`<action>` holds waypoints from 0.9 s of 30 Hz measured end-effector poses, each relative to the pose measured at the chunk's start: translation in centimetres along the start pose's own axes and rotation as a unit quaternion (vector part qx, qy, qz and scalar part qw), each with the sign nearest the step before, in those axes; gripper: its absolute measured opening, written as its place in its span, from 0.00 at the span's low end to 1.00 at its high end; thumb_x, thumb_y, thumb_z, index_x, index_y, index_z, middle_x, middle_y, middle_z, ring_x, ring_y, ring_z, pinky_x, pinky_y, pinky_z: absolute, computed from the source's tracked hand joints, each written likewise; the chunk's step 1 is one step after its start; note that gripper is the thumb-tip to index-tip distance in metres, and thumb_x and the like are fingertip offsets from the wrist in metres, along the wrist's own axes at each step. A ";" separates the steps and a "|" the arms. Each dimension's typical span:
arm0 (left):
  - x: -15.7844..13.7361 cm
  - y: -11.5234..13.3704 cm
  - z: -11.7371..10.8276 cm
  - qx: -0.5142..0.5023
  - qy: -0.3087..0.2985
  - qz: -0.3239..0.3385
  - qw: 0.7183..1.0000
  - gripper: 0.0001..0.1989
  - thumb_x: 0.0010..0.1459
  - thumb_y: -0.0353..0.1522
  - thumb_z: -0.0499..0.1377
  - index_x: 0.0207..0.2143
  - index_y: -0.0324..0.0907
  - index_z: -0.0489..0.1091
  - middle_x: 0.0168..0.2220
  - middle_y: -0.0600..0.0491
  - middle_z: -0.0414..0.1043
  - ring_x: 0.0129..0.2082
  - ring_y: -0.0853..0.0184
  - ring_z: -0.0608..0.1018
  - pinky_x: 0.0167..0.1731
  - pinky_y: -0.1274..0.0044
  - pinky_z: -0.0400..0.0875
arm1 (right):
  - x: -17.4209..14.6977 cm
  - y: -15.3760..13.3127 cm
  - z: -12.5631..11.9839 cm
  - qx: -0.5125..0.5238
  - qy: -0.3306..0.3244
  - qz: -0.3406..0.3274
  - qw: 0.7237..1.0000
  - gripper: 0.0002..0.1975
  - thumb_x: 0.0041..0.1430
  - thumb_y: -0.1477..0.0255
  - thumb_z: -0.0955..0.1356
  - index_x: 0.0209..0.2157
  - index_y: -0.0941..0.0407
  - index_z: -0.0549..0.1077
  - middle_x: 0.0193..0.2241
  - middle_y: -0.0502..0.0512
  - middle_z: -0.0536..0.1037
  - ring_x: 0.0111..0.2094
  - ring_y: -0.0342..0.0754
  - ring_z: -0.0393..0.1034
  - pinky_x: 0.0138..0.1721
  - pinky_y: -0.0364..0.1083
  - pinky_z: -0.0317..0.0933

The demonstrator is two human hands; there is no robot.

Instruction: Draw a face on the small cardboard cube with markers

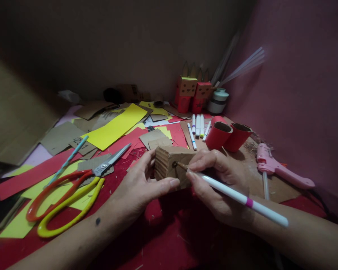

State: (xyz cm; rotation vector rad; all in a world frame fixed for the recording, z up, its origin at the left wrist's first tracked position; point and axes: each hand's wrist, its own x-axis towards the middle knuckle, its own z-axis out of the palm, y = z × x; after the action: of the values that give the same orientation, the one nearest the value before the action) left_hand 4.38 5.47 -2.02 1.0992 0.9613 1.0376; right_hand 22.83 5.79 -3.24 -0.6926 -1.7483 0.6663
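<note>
Marker (228, 188), white, purple-banded. Pinched near its tip between thumb and fingers of right hand (222, 180), wrist at four o'clock. Long axis from butt at four o'clock to tip at ten. Cardboard box (178, 174), at ten o'clock from right hand, dark round mark on near face; marker tip at that mark, exact contact not discernible. Left hand (146, 182), clamped on box: thumb across near face, fingers round nine o'clock side, forearm along eight o'clock. Hands close, box between. Around box: scissors (101, 168), nine o'clock; pink glue gun (281, 172), three; red tubes (217, 139), two; boxy figures (187, 93), farthest, between twelve and one.
</note>
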 end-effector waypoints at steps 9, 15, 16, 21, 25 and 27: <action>0.1 -0.2 0.0 0.003 -0.001 -0.003 1.000 0.30 0.47 0.25 0.69 0.54 0.46 0.69 0.56 0.50 0.77 0.55 0.54 0.77 0.51 0.70 0.72 | 0.0 -0.1 0.1 0.003 0.003 0.007 1.000 0.08 0.59 0.79 0.68 0.37 0.52 0.68 0.28 0.48 0.70 0.25 0.42 0.65 0.25 0.43 0.59; 0.2 -0.4 -0.5 -0.002 -0.018 -0.006 1.000 0.32 0.49 0.24 0.67 0.57 0.46 0.67 0.59 0.49 0.74 0.57 0.53 0.76 0.53 0.68 0.71 | 0.1 -0.3 -0.1 0.011 -0.001 0.002 1.000 0.08 0.58 0.80 0.67 0.35 0.52 0.67 0.27 0.48 0.69 0.24 0.42 0.62 0.25 0.45 0.57; 0.2 -0.5 -0.5 -0.004 -0.019 -0.006 1.000 0.32 0.49 0.24 0.67 0.57 0.47 0.67 0.59 0.49 0.74 0.58 0.53 0.76 0.54 0.68 0.70 | 0.1 -0.3 -0.1 0.009 0.002 0.005 1.000 0.08 0.58 0.80 0.67 0.34 0.52 0.67 0.27 0.48 0.69 0.24 0.42 0.61 0.25 0.45 0.57; 0.2 -0.6 -0.6 0.002 -0.012 -0.009 1.000 0.32 0.48 0.24 0.67 0.57 0.46 0.66 0.59 0.49 0.73 0.58 0.54 0.75 0.54 0.68 0.69 | 0.0 -0.2 -0.1 -0.004 0.009 0.008 1.000 0.07 0.58 0.79 0.67 0.33 0.52 0.67 0.27 0.48 0.69 0.25 0.43 0.61 0.26 0.46 0.56; 0.1 -0.4 -0.5 -0.001 -0.014 -0.015 1.000 0.33 0.47 0.24 0.67 0.56 0.46 0.66 0.59 0.49 0.74 0.58 0.54 0.75 0.54 0.69 0.69 | 0.1 -0.1 -0.1 -0.016 0.005 -0.001 1.000 0.08 0.58 0.79 0.67 0.33 0.52 0.66 0.28 0.49 0.69 0.26 0.43 0.62 0.26 0.45 0.57; 0.1 -0.4 -0.5 0.000 -0.014 -0.015 1.000 0.33 0.48 0.24 0.67 0.56 0.46 0.66 0.59 0.49 0.74 0.58 0.55 0.75 0.54 0.69 0.69 | 0.2 -0.1 -0.1 -0.024 0.003 -0.004 1.000 0.07 0.58 0.79 0.67 0.34 0.52 0.66 0.28 0.49 0.69 0.25 0.43 0.62 0.26 0.45 0.57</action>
State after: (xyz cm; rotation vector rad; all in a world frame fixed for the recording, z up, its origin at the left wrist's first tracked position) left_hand 3.98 5.63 -2.55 1.0938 0.9515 0.9960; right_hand 22.87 5.83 -3.02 -0.7194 -1.7660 0.6175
